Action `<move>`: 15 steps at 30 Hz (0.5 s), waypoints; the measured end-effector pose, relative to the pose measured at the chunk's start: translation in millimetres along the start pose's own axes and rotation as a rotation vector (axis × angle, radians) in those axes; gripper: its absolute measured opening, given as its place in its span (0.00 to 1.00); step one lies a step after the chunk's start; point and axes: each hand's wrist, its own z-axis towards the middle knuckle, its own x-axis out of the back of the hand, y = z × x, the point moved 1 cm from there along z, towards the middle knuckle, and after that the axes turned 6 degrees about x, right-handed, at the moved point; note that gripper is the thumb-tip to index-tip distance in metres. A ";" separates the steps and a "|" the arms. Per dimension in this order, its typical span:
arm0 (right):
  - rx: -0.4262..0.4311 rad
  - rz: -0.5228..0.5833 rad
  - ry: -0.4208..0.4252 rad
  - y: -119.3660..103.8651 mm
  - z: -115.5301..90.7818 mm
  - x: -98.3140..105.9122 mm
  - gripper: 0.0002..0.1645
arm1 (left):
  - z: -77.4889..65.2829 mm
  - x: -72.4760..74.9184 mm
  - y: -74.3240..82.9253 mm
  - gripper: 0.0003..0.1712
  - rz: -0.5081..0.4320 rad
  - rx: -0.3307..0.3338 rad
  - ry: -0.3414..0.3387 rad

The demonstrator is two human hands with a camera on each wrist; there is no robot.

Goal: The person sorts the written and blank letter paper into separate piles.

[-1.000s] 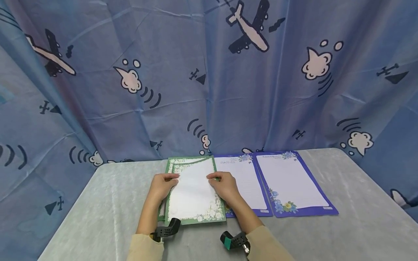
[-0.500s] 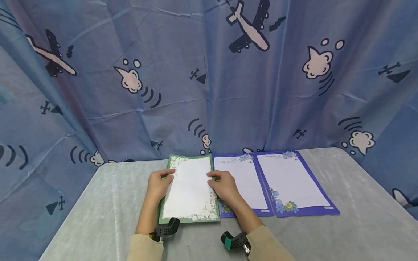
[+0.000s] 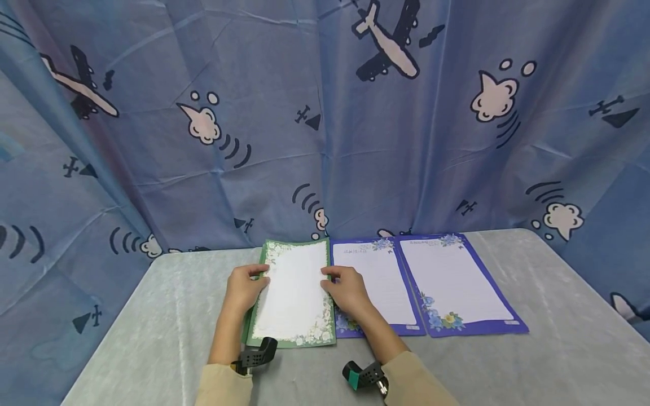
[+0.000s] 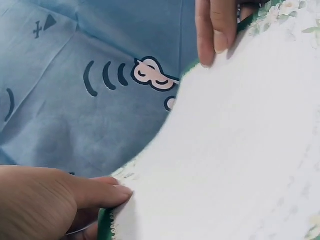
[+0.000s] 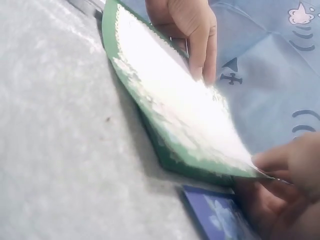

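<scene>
Both hands pinching green-bordered paper [image 3: 294, 293], seemingly lifted

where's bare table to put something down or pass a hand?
Bare table left of the green-bordered sheets, out to the curtain. Another bare patch right of the blue-bordered sheets, toward the right edge. Crowded mid-table: the left hand and right hand grip the green sheets, hard against the blue ones.
</scene>
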 end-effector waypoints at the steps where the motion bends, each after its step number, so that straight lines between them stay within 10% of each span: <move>1: 0.006 -0.008 -0.002 0.0 0.1 -0.2 0.17 | 0.5 -0.4 -0.6 0.18 -0.002 0.006 0.008; 15: 0.008 -0.073 0.010 -0.7 1.3 -0.6 0.21 | 1.9 -6.4 -4.5 0.22 0.053 -0.013 0.038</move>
